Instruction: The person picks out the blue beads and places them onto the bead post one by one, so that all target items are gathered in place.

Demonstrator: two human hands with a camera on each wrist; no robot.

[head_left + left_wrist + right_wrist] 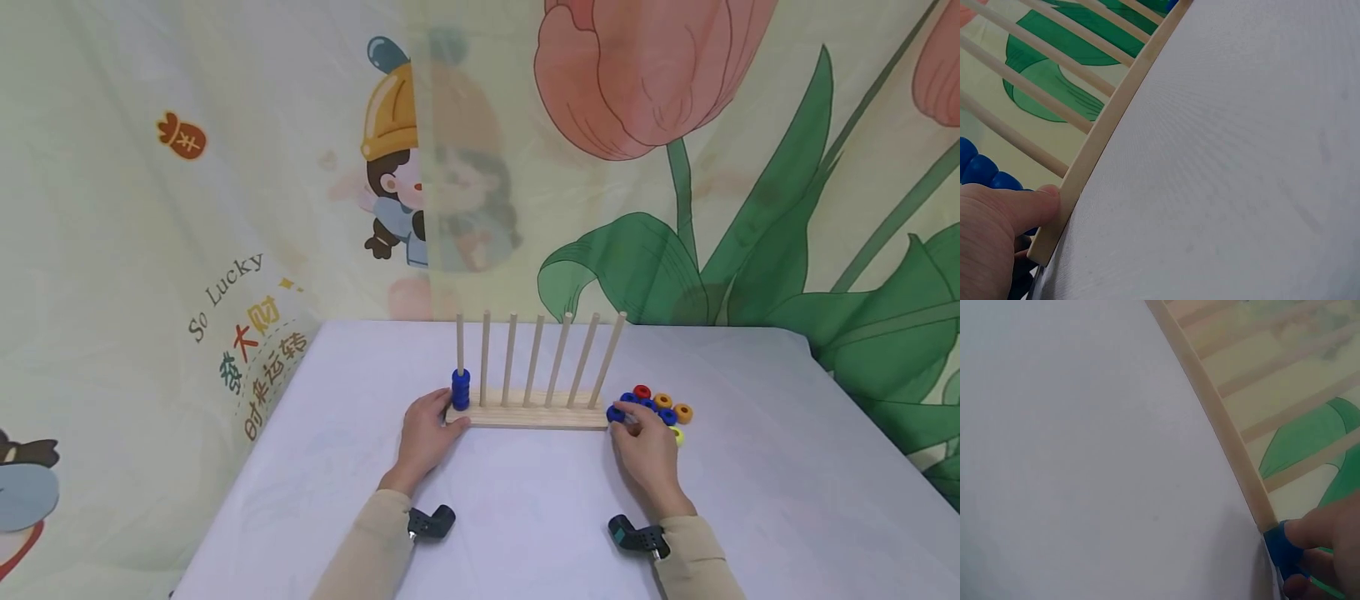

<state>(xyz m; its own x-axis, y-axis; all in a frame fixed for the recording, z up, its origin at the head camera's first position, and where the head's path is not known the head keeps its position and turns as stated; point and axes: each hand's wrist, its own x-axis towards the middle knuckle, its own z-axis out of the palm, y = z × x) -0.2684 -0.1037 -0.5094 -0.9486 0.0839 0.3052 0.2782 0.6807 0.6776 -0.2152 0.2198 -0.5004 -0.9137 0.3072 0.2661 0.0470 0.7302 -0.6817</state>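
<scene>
A wooden peg rack [536, 417] with several upright rods stands on the table. Blue beads [461, 390] are stacked on its leftmost rod; the other rods hold none. My left hand [429, 433] grips the rack's left end, and the left wrist view shows the thumb [1041, 205] against the front of the base. Beside the right end, my right hand [648, 450] pinches a blue bead [1284, 545] between thumb and fingers. Loose blue beads [667, 416] lie right around that hand, with a red bead [642, 391], orange beads [682, 413] and a partly hidden yellow bead [678, 435].
A white cloth [525, 517] covers the table. Behind it hangs a printed curtain [480, 167] with tulips and cartoon figures. Each wrist carries a dark strapped camera, the left one [432, 522] and the right one [636, 533].
</scene>
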